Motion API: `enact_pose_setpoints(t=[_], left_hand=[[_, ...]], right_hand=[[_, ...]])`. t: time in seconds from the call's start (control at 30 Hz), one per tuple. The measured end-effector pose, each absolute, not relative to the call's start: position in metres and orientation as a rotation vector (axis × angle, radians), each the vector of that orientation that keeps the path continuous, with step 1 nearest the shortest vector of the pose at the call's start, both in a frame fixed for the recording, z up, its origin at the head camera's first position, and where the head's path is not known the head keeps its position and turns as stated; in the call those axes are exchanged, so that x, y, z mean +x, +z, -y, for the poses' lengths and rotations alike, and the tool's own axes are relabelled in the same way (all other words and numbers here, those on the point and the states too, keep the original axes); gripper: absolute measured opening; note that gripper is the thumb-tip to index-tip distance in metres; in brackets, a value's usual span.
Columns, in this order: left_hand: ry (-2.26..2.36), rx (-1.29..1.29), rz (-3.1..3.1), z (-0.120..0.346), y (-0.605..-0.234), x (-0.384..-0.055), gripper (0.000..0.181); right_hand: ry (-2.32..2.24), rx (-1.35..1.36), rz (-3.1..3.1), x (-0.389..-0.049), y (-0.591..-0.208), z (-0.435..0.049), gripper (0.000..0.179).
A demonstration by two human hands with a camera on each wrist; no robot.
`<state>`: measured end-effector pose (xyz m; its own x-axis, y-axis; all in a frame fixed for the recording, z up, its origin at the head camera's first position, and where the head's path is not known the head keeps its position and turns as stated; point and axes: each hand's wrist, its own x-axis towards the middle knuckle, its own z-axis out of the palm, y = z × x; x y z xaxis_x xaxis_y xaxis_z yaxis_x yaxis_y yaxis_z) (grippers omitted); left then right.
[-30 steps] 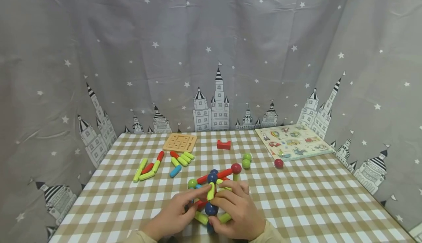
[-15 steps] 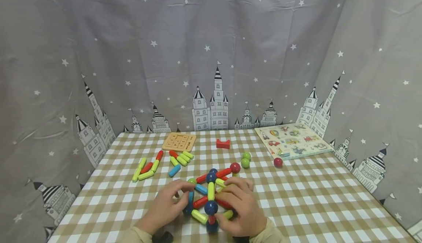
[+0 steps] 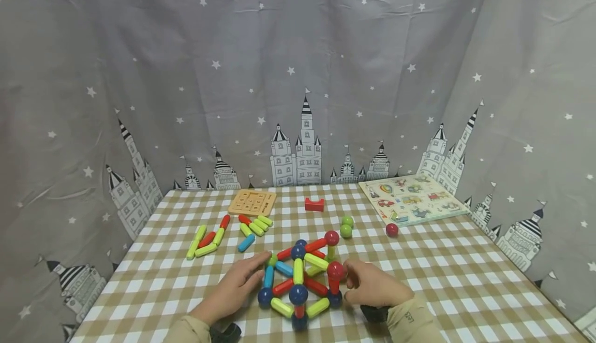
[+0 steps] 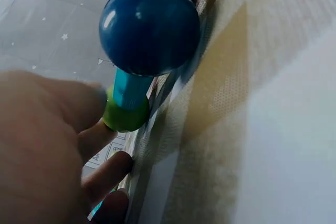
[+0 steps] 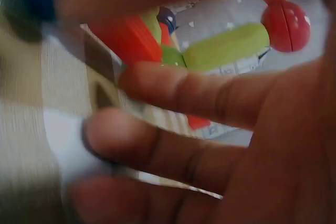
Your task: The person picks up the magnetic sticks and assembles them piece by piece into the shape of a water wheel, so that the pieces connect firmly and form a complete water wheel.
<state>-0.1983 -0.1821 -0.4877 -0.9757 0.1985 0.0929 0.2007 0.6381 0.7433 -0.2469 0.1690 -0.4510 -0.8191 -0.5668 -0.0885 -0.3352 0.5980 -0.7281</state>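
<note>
L hand (image 3: 235, 286) is placed by green ball (image 4: 127, 119) of ball-rod frame (image 3: 298, 270), fingers loosely extended; R hand (image 3: 374, 283) placed beside nearer red ball (image 3: 335, 270), fingers loosely bent. No grip seen; contact can't be told. Frame set front-ctr on worktop (image 3: 461, 276).

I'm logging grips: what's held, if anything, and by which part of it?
The right hand holds nothing visible; whether the left hand grips the glossy green ball beside it cannot be told.
</note>
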Motion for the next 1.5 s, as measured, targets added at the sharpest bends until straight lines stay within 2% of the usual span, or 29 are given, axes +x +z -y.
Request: enact_pose_setpoints(t=[0.1, 0.17, 0.33, 0.4, 0.77, 0.87, 1.0, 1.1, 1.27, 1.4, 1.5], left_hand=[[-1.279, -0.291, 2.837, 0.18, -0.488, -0.199, 0.041], [-1.258, -0.219, 2.821, 0.179, -0.487, -0.199, 0.036], [-1.24, -0.085, 2.763, 0.176, -0.483, -0.198, 0.018], [-1.245, -0.085, 2.758, 0.176, -0.481, -0.196, 0.016], [-1.31, -0.251, 2.91, 0.183, -0.477, -0.192, 0.025], [-1.322, -0.148, 2.888, 0.185, -0.476, -0.194, 0.02], [-1.215, 0.153, 2.718, 0.196, -0.475, -0.204, 0.015], [-1.118, 0.288, 2.633, 0.207, -0.476, -0.218, 0.023], [-1.022, 0.287, 2.753, 0.219, -0.481, -0.24, 0.04], [-0.939, 0.245, 2.812, 0.22, -0.482, -0.25, 0.035], [-0.919, 0.188, 2.797, 0.213, -0.475, -0.243, 0.033]], right_hand=[[-1.021, -0.813, -2.414, -0.248, -0.454, -0.17, 0.043], [-1.054, -0.842, -2.41, -0.249, -0.457, -0.17, 0.046], [-1.096, -0.866, -2.493, -0.255, -0.462, -0.169, 0.035], [-1.123, -0.841, -2.521, -0.258, -0.465, -0.168, 0.03], [-1.193, -0.78, -2.618, -0.266, -0.475, -0.164, 0.024], [-1.19, -0.773, -2.626, -0.265, -0.475, -0.163, 0.025], [-1.184, -0.777, -2.643, -0.266, -0.474, -0.161, 0.025], [-1.181, -0.772, -2.655, -0.267, -0.475, -0.162, 0.025], [-1.185, -0.778, -2.642, -0.269, -0.479, -0.164, 0.027], [-1.195, -0.786, -2.63, -0.27, -0.483, -0.165, 0.029], [-1.197, -0.791, -2.634, -0.27, -0.483, -0.165, 0.03]])
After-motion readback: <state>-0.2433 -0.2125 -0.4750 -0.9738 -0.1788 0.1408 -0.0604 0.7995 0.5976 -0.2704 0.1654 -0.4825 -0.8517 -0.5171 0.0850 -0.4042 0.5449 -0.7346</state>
